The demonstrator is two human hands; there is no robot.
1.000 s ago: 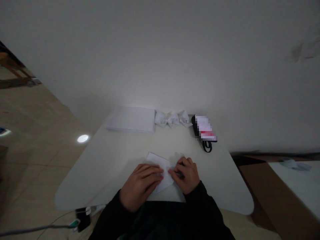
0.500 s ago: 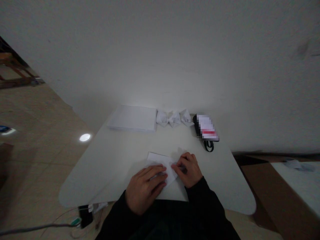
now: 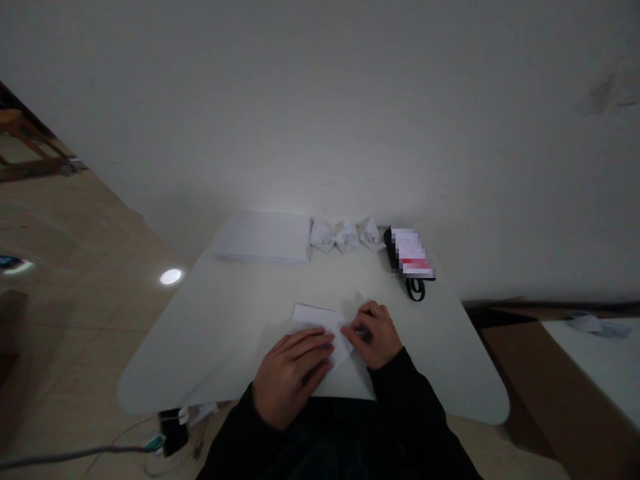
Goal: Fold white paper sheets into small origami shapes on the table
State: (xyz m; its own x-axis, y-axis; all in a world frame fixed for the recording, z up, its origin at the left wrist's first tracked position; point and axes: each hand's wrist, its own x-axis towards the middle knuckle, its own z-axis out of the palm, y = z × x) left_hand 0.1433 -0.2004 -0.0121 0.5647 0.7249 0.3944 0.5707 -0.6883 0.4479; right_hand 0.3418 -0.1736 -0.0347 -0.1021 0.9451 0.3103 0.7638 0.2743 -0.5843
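Observation:
A folded sheet of white paper (image 3: 320, 317) lies on the white table near its front edge. My left hand (image 3: 293, 373) rests over the paper's left part, its fingers stretched out and lying flat on it. On the right side, my right hand (image 3: 375, 333) pinches the paper's edge between thumb and forefinger. Part of the paper is hidden under my left fingers. Behind it, against the wall, stand three folded white paper shapes (image 3: 347, 237) in a row. To their left is a stack of white paper (image 3: 265, 237).
A black pouch or case with a strap (image 3: 416, 288) and a blurred-out label sits at the table's (image 3: 210, 347) back right. The wall rises directly behind. Below the left front edge are a black device (image 3: 173, 432) and cables. A cardboard box (image 3: 535, 360) stands at the right.
Both hands keep nearly the same place on the paper. The whole view has shifted slightly.

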